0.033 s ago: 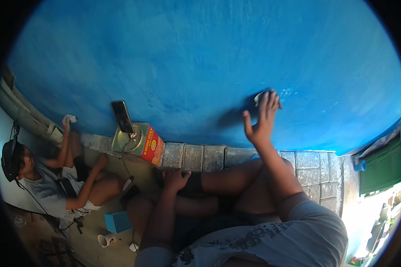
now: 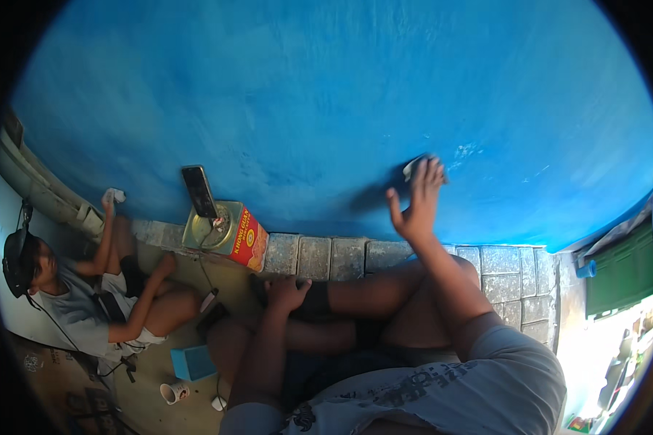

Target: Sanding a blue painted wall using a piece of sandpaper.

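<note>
My right hand (image 2: 419, 210) is lifted against the blue wall (image 2: 312, 109). Its fingers lie flat over a small piece of sandpaper (image 2: 411, 168), pale at one edge and darker at the other, pressing it to the paint; most of it is hidden. The thumb stands apart. Pale scuff marks show on the wall just right of the fingers. My left hand (image 2: 288, 293) rests loosely on my crossed lower leg beside a black sock (image 2: 314, 299), fingers apart and nothing seen in them.
A red and yellow square tin (image 2: 248, 243) stands left with a phone (image 2: 199, 191) propped on it. Further left a co-worker sits, a hand (image 2: 109, 206) holding a whitish piece at the wall. A blue box (image 2: 191, 362) and white cup (image 2: 173, 393) are on the floor.
My right hand has slid a little left and slightly down along the wall with the sandpaper. My left hand has stayed in place.
</note>
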Motion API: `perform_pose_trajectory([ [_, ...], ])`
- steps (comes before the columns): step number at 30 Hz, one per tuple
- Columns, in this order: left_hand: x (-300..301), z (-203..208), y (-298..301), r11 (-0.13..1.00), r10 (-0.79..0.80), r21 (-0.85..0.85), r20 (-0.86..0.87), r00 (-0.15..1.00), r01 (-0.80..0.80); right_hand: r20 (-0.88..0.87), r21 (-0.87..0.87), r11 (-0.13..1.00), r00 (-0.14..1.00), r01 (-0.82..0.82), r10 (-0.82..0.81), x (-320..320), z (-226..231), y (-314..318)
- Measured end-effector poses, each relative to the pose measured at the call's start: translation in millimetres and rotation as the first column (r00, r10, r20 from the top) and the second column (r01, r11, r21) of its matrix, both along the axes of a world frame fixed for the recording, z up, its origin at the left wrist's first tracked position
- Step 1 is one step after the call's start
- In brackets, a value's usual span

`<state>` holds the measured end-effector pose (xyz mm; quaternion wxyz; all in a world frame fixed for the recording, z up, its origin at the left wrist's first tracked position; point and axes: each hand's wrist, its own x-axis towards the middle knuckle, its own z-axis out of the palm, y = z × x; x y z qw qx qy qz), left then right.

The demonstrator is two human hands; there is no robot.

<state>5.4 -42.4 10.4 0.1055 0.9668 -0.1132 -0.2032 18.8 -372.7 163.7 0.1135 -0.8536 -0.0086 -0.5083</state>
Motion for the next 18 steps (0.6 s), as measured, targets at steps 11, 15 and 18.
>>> perform_pose_trajectory([
  [11,-1,-6,7,1.0,-0.018,0.022,0.044,0.999,0.017,-0.055,-0.006,0.999,0.997,-0.045,0.045,0,-8,8],
  [15,2,-14,-1,0.999,-0.042,0.034,0.05,0.998,0.04,-0.19,-0.051,0.989,0.973,-0.139,0.127,-3,-44,12],
  [18,0,-16,6,0.998,-0.056,-0.001,0.121,0.991,0.057,-0.148,0.011,0.992,0.981,-0.124,0.124,2,-2,16],
])
